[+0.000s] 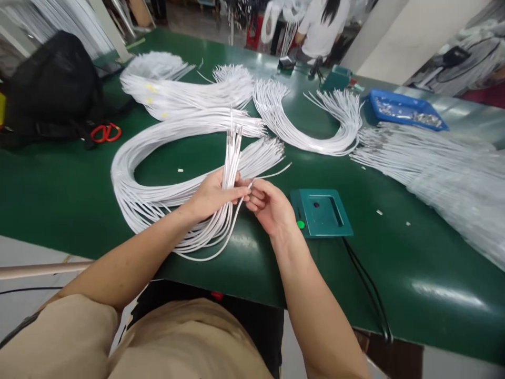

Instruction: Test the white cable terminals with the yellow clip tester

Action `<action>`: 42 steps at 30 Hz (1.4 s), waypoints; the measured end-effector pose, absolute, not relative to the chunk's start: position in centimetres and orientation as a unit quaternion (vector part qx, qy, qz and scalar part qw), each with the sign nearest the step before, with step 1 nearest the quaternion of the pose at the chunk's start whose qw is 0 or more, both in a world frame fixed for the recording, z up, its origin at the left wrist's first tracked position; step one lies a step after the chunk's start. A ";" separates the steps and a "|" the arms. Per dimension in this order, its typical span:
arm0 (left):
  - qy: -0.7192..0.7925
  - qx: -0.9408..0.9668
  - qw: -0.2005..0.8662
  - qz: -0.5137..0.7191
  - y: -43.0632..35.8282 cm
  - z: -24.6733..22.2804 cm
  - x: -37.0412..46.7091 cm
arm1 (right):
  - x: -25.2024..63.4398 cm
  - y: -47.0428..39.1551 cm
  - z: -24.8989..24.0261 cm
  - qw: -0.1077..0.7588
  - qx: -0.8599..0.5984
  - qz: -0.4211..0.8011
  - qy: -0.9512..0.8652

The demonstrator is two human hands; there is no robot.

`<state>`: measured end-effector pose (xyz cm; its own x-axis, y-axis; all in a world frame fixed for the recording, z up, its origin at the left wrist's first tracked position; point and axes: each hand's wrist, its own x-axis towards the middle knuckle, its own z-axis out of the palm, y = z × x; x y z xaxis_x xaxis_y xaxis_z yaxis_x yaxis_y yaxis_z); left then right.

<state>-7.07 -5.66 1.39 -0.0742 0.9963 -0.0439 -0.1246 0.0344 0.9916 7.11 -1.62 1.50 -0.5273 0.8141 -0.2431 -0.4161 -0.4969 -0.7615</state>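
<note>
My left hand (215, 193) is closed round an upright bunch of white cables (232, 158), whose metallic tips point away from me. Close beside it, my right hand (268, 202) pinches the end of a single white cable (238, 213) near the left thumb, its fingers curled. The lower part of the bunch curves back into a large loop of white cables (124, 173) on the green table (252, 273). A teal device (325, 213) with a recessed top and a green button lies to the right of my right hand.
More white cable bundles (189, 95) and a curved bundle (311, 142) lie farther back. A blue tray (408, 109) of small metal parts, cables in plastic (453, 173), red-handled scissors (105, 132) and a black bag (55, 87) surround the work. A person (321, 26) is beyond the table.
</note>
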 end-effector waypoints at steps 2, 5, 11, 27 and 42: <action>0.499 0.453 0.517 0.528 -5.8 1.4 -7.0 | 7.4 -1.4 1.6 0.355 -0.304 0.824 -0.320; 0.501 0.465 0.518 0.515 -6.1 1.5 -6.8 | 7.6 -1.2 1.7 0.353 -0.313 0.814 -0.338; 0.511 0.468 0.512 0.508 -6.2 1.6 -6.6 | 7.5 -1.5 1.5 0.365 -0.320 0.790 -0.376; 0.516 0.459 0.466 0.553 -6.0 1.1 -6.9 | 7.5 -1.7 1.5 0.400 -0.318 0.769 -0.385; 0.461 0.327 0.654 0.503 -6.0 1.3 -7.0 | 7.7 -2.7 1.2 0.299 -0.410 0.021 -0.861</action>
